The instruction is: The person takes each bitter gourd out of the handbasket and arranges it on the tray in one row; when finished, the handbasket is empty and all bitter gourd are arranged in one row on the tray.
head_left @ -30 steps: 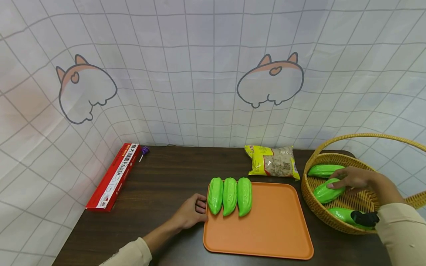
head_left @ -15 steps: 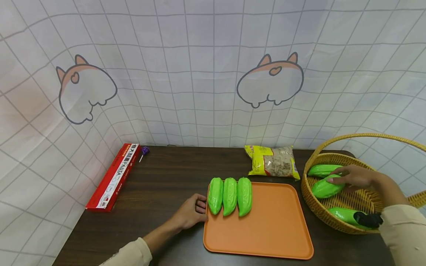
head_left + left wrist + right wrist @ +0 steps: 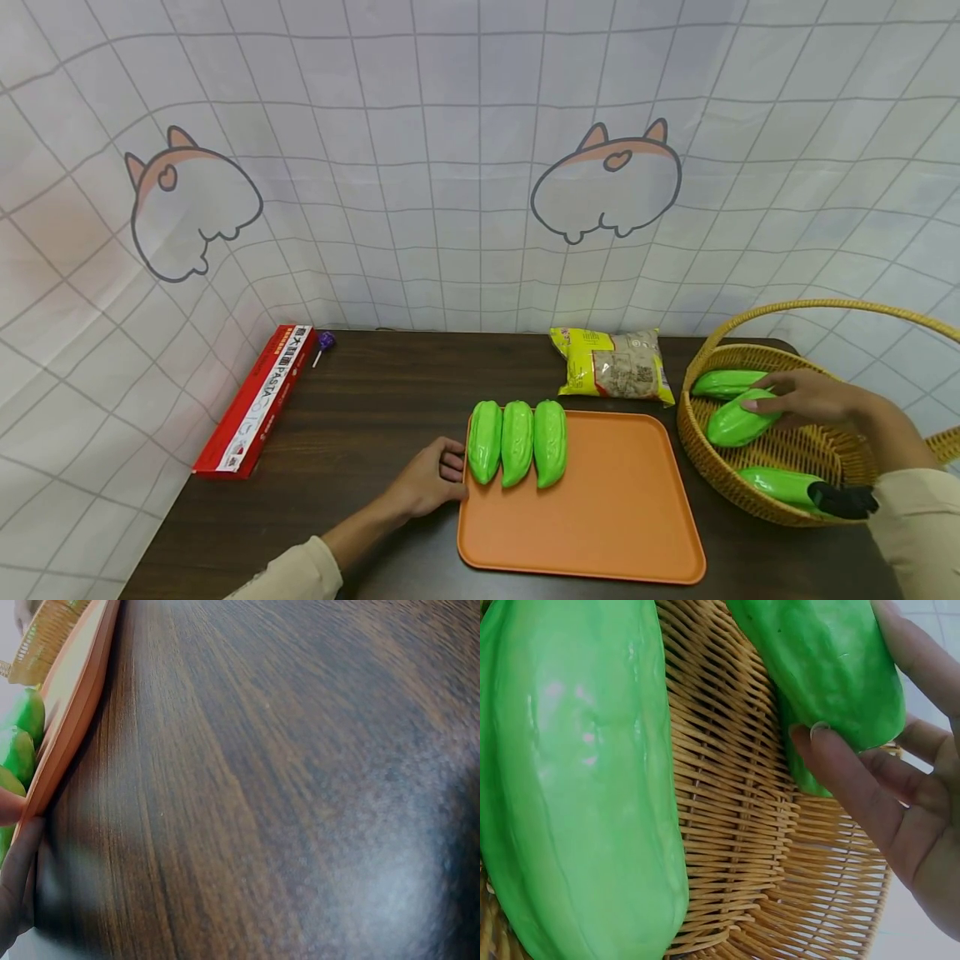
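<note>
Three green bumpy vegetables [image 3: 517, 443] lie side by side at the left of an orange tray [image 3: 592, 533]. The left hand [image 3: 429, 482] holds the tray's left rim; in the left wrist view its thumb and a finger [image 3: 16, 859] pinch the rim [image 3: 71, 724]. Inside the wicker basket [image 3: 708, 475], the right hand [image 3: 813, 400] grips one end of a green vegetable [image 3: 738, 419]. In the right wrist view, thumb and fingers hold that vegetable [image 3: 832, 667], with another [image 3: 799, 761] partly hidden behind it and a large one [image 3: 585, 780] at the left.
A yellow bag [image 3: 615, 365] lies behind the tray. At the far left are a red pasta box [image 3: 258, 400] and a purple lollipop [image 3: 326, 340]. The basket's tall handle [image 3: 825, 305] arches over the right side. Two more green vegetables [image 3: 727, 383] [image 3: 780, 483] lie in the basket.
The right hand and the vegetable it grips have shifted slightly within the basket, and the right forearm has moved rightward. The left hand and the tray have stayed in place.
</note>
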Demonstrator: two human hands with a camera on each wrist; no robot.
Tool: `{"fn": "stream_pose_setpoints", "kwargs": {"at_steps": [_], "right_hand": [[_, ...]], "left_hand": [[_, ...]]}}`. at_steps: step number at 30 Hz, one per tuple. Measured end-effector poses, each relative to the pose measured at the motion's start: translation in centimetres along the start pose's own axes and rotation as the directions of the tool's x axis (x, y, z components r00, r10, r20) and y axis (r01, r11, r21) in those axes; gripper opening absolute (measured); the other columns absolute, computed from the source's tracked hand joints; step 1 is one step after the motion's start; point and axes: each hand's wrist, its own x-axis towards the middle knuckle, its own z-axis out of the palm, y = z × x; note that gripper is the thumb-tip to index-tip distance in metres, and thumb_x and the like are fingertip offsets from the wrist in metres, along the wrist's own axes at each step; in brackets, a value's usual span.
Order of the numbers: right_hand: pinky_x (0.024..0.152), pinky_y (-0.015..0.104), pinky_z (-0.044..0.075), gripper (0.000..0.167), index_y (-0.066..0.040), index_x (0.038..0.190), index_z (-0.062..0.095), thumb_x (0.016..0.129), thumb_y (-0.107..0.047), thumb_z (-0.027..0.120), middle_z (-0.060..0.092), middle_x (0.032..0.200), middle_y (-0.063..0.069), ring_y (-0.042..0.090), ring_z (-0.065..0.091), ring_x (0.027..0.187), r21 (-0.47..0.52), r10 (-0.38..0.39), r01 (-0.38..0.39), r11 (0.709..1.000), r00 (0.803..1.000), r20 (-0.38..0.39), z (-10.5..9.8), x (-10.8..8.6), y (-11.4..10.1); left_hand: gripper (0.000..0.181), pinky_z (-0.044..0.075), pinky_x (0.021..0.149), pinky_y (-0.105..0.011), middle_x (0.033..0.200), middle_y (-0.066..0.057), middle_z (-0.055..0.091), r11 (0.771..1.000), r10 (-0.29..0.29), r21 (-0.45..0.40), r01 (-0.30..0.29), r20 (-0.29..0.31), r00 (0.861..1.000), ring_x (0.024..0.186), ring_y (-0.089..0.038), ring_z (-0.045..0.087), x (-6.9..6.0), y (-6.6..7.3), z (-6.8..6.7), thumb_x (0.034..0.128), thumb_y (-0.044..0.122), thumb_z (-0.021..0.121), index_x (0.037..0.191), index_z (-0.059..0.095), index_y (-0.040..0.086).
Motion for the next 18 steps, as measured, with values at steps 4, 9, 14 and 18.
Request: {"fn": "stream_pose_setpoints", "kwargs": {"at_steps": [4, 9, 14, 18], "right_hand": [[0.092, 0.046, 0.057, 0.076, 0.015, 0.149, 0.024, 0.102, -0.035, 0.057, 0.033, 0.144, 0.045, 0.036, 0.066, 0.111, 0.023, -0.013, 0.013, 1.000, 1.000, -0.008, -0.1, -0.1, 0.0], [0.091, 0.044, 0.057, 0.073, 0.013, 0.149, 0.026, 0.101, -0.032, 0.058, 0.039, 0.141, 0.043, 0.033, 0.066, 0.111, 0.041, -0.047, 0.047, 0.998, 0.999, -0.015, -0.2, -0.4, -0.4], [0.092, 0.045, 0.057, 0.071, 0.012, 0.150, 0.027, 0.102, -0.031, 0.057, 0.042, 0.140, 0.039, 0.036, 0.064, 0.114, 0.052, -0.071, 0.072, 0.996, 0.997, -0.026, -0.2, -0.7, -0.8], [0.092, 0.046, 0.057, 0.070, 0.011, 0.150, 0.029, 0.102, -0.031, 0.057, 0.042, 0.141, 0.038, 0.037, 0.063, 0.115, 0.037, -0.089, 0.090, 0.995, 0.995, -0.042, -0.2, -1.0, -1.1]], "left_hand": [[0.062, 0.055, 0.084, -0.036, 0.109, -0.011, 0.061, 1.000, 0.000, -0.004, 0.000, 0.001, 1.000, 0.095, -0.019, 0.061, 0.0, 0.0, 0.0, 0.0701, 0.004, 0.077, 0.127, 0.054, -0.003], [0.061, 0.055, 0.084, -0.036, 0.109, -0.011, 0.060, 1.000, -0.001, -0.010, 0.001, 0.006, 1.000, 0.095, -0.019, 0.061, 0.0, 0.0, -0.1, 0.0703, 0.003, 0.077, 0.127, 0.053, -0.003], [0.062, 0.055, 0.084, -0.036, 0.109, -0.011, 0.060, 1.000, -0.001, -0.008, 0.001, 0.005, 1.000, 0.095, -0.020, 0.061, 0.0, 0.0, -0.1, 0.0703, 0.004, 0.077, 0.127, 0.053, -0.003], [0.062, 0.055, 0.084, -0.036, 0.109, -0.011, 0.061, 1.000, -0.001, -0.005, 0.001, 0.003, 1.000, 0.095, -0.019, 0.061, 0.0, 0.0, 0.0, 0.0704, 0.004, 0.077, 0.127, 0.053, -0.003]]}}
